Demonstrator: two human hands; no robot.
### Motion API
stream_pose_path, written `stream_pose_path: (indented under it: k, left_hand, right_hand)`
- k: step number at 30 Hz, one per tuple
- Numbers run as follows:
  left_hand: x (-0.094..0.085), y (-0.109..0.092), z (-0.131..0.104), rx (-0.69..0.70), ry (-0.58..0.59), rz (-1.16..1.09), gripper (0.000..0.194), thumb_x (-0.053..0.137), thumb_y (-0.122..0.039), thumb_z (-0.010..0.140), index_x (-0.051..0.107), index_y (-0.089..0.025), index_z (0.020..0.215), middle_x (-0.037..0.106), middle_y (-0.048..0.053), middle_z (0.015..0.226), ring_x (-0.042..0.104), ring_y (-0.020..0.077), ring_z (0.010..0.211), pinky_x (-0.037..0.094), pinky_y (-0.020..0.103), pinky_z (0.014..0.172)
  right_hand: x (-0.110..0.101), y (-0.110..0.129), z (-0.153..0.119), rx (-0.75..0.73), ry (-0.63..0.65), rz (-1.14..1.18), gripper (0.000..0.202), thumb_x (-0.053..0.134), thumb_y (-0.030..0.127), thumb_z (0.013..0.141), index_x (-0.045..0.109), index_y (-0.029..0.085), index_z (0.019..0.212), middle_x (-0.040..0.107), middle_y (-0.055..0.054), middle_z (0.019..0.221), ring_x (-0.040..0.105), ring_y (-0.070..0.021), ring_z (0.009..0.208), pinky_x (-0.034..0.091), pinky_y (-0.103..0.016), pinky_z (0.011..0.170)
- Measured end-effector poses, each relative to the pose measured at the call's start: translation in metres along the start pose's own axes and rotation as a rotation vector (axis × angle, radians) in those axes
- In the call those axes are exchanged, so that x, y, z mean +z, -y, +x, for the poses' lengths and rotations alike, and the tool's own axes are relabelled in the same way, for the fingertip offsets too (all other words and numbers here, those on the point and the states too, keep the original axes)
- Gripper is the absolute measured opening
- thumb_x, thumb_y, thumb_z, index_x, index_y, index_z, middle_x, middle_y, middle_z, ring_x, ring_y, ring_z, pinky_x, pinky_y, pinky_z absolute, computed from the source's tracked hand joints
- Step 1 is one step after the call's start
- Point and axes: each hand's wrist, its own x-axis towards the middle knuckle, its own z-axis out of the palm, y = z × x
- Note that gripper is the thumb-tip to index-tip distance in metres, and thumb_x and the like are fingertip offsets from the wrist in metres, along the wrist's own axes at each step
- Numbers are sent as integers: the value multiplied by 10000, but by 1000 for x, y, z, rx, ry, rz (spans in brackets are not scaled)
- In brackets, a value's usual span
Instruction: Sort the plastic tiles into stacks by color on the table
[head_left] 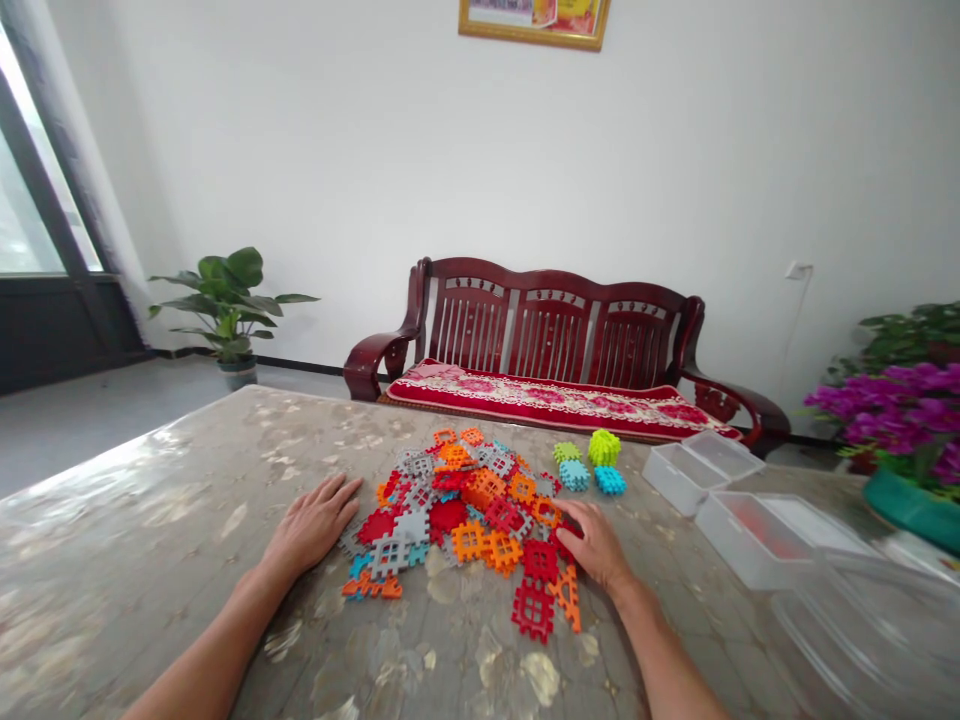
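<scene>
A heap of red, orange, grey and blue interlocking plastic pieces (450,510) lies on the patterned tabletop (172,560). Flat on the table at the heap's left side rests my left hand (315,522), fingers spread and holding nothing. My right hand (596,545) is at the heap's right edge, its fingers apart beside the red and orange pieces. Behind the heap, to the right, sit small stacks of green pieces (604,447) and blue pieces (610,481).
Clear plastic boxes (757,550) stand on the right side of the table, one with something red inside. Purple flowers in a teal pot (911,505) are at the far right. Beyond the table are a wooden bench (555,330) and a potted plant (232,300).
</scene>
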Motion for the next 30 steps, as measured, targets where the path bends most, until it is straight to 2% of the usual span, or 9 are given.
stream_pose_path:
  k: [4, 9, 12, 16, 19, 23, 30]
  left_hand:
    - [4, -6, 11, -108, 26, 92, 535, 336, -398, 976, 478, -271, 1475, 440, 103, 1558, 376, 304, 1444, 297, 480, 1158]
    - [8, -11, 20, -171, 2, 116, 539, 325, -419, 978, 472, -281, 1477, 433, 105, 1561, 365, 300, 1446, 283, 478, 1149]
    - [10, -12, 23, -211, -12, 129, 542, 319, -416, 976, 477, -274, 1475, 439, 113, 1555, 374, 309, 1438, 286, 478, 1138]
    - [7, -15, 22, -212, -28, 134, 535, 320, -397, 975, 492, -267, 1465, 451, 121, 1545, 388, 313, 1427, 295, 478, 1126]
    - [1, -19, 20, -203, -36, 139, 528, 326, -388, 975, 507, -264, 1454, 465, 125, 1533, 402, 312, 1417, 301, 477, 1122]
    - [-6, -23, 18, -189, -40, 158, 519, 319, -380, 976, 534, -258, 1432, 491, 122, 1509, 425, 300, 1399, 328, 456, 1104]
    - [-6, -22, 20, -185, -43, 160, 509, 319, -381, 976, 549, -267, 1416, 511, 105, 1492, 421, 284, 1400, 334, 445, 1106]
  right_hand:
    - [5, 2, 0, -26, -9, -13, 394, 594, 310, 783, 713, 227, 1149, 695, -81, 1150, 600, -257, 1092, 428, -420, 1018]
    - [6, -1, -1, 4, -19, 58, 351, 570, 311, 795, 714, 225, 1103, 690, -75, 1062, 626, -237, 1009, 473, -387, 954]
    - [6, -4, -2, 45, -26, 87, 394, 577, 357, 805, 699, 230, 1158, 689, -81, 1118, 625, -248, 1041, 483, -396, 949]
    - [9, -3, -2, 48, -32, 18, 503, 628, 406, 794, 653, 248, 1271, 668, -80, 1252, 578, -278, 1167, 423, -446, 1041]
    - [14, 2, -1, 51, -40, -35, 460, 635, 387, 797, 679, 245, 1232, 685, -84, 1215, 588, -281, 1142, 416, -457, 1042]
    - [17, 10, 1, 28, -87, 9, 393, 639, 347, 788, 701, 243, 1162, 683, -76, 1147, 606, -261, 1093, 450, -423, 1006]
    - [18, 13, -2, 4, -185, 73, 420, 604, 251, 778, 677, 221, 1190, 615, -49, 961, 596, -180, 766, 522, -330, 780]
